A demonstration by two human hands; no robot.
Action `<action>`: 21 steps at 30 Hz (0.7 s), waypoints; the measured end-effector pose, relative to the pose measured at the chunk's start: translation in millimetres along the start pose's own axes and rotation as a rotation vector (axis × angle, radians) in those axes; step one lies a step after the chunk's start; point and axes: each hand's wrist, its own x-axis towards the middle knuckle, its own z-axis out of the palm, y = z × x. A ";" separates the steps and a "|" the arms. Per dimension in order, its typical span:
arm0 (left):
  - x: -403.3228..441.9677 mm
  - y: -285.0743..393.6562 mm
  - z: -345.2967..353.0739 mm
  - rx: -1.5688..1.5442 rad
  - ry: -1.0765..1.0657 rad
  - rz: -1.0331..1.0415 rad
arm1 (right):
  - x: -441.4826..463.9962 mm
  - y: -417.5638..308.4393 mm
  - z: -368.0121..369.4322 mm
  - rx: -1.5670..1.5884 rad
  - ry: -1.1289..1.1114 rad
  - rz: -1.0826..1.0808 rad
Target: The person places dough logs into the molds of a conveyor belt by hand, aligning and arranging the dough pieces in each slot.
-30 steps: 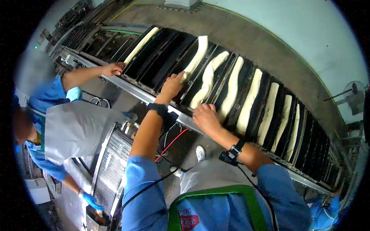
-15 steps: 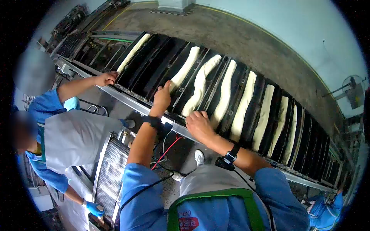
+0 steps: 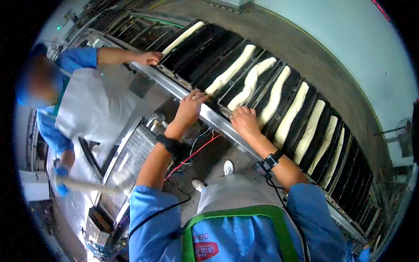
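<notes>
Black trays in a long row hold pale dough strips, one to a slot. My left hand rests at the near edge of the trays, its fingers bent together by the lower end of a smooth dough strip. Whether its fingertips pinch anything is hidden. My right hand lies on the tray edge between the lower ends of a twisted dough strip and a wavy dough strip. Its fingers are bent over the edge, and their tips are hard to make out.
At the left stands a co-worker in a grey apron, one hand on the tray edge, the other gloved in blue, near a blurred pale strip. A metal mesh conveyor lies below. A metal rail borders the trays. Cables hang beneath it.
The smooth strip now lies fully in its slot, and my left hand has moved down to its near end. The co-worker's gloved hand has risen from the mesh conveyor, with a pale strip beside it.
</notes>
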 end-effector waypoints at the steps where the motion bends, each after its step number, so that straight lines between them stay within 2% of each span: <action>1: -20.8 8.4 -11.6 -0.027 0.034 -0.048 | 0.4 -1.3 -2.0 -0.009 -0.039 0.012; 3: -77.2 1.7 -9.9 -0.223 0.048 -0.102 | -0.5 -2.8 -1.0 -0.032 0.036 -0.025; 6: -174.0 7.6 -20.8 -0.326 0.020 -0.240 | -0.4 -3.2 0.1 -0.064 0.035 -0.012; 9: -271.5 5.5 -17.7 -0.344 0.062 -0.507 | 0.8 1.7 5.7 -0.145 0.013 -0.003; 10: -301.5 3.0 -23.5 -0.430 0.133 -0.620 | 3.2 -5.2 -2.8 -0.117 -0.053 -0.009; 11: -319.1 12.1 -49.9 -0.518 0.194 -0.717 | 1.7 -4.8 -6.0 -0.090 -0.018 -0.047; 13: -383.2 3.2 -34.0 -0.576 0.231 -1.063 | 0.8 6.8 10.7 -0.116 0.082 -0.077; 14: -402.1 8.0 -42.3 -0.440 0.286 -1.059 | 1.2 17.4 14.0 -0.092 0.028 -0.084; 15: -424.2 10.1 -41.1 -0.468 0.340 -1.185 | 2.8 25.6 17.2 -0.075 -0.025 -0.085; 17: -465.9 6.9 -45.6 -0.416 0.383 -1.238 | 3.3 29.9 21.0 -0.133 0.051 -0.094; 19: -501.6 4.2 -39.4 -0.472 0.553 -1.441 | 4.0 -1.0 -9.9 -0.139 -0.177 0.037; 21: -534.0 -7.2 -43.3 -0.309 0.739 -1.590 | 4.6 15.9 -1.0 -0.176 -0.155 0.011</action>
